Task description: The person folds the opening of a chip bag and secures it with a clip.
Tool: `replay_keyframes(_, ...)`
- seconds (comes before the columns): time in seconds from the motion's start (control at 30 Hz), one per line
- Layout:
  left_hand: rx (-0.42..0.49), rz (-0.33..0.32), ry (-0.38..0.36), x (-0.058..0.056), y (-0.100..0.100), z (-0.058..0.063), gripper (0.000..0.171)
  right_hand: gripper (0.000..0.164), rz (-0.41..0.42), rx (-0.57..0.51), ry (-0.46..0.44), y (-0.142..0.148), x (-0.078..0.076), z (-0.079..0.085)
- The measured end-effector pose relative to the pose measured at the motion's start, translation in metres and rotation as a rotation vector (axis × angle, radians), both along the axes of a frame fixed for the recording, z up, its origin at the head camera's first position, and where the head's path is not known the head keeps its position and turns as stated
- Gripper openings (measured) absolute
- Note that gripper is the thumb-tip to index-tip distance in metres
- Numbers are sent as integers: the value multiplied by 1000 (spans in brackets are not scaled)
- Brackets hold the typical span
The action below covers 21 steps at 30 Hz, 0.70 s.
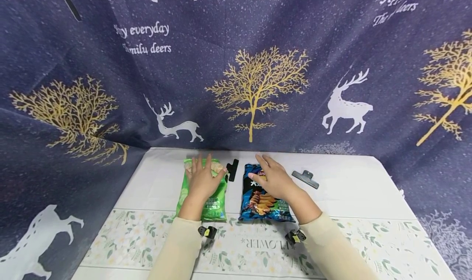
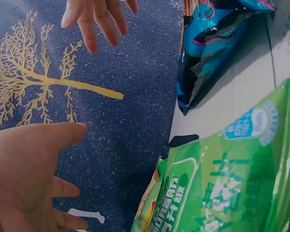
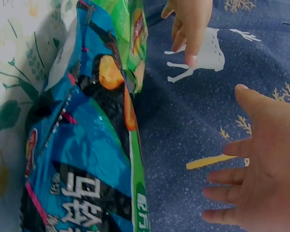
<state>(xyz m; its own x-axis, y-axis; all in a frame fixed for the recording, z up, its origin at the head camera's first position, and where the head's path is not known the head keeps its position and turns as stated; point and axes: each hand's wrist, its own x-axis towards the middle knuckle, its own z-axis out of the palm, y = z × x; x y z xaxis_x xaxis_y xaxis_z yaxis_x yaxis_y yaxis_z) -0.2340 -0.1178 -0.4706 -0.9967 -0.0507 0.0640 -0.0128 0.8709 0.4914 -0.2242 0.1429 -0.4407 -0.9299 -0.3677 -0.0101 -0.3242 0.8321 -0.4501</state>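
A green chip bag (image 1: 215,208) lies on the left, and a blue and black Lay's chip bag (image 1: 259,208) lies to its right. Above the green bag is my left hand (image 1: 202,179), its fingers spread and holding nothing. My right hand (image 1: 275,181) is over the blue bag, fingers stretched out and likewise holding nothing. In the wrist views a gap shows between each hand and the bag near it, the green bag (image 2: 222,169) and the blue bag (image 3: 96,140). Part of each bag's upper half is hidden behind a hand in the head view.
A black bag clip (image 1: 232,170) lies between the two bags. To the right of the blue bag lies a grey bag clip (image 1: 306,179). The white table (image 1: 346,185) has a floral strip in front, and a dark blue cloth (image 1: 228,95) with deer and trees hangs behind.
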Motion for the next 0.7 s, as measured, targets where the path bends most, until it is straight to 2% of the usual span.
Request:
replay_keyframes(0.3,39,36,-19,4,-4,-3,90,82,42,-31,-28,-7,6,-1)
replay_keyframes(0.53,5,67,-3,9,-9,-7,87,83,62,-33,-28,-12,10,-5)
replay_keyframes(0.7,11,98,-19,11,-14,-12,85,82,84,-25,-10,-18,13,-9)
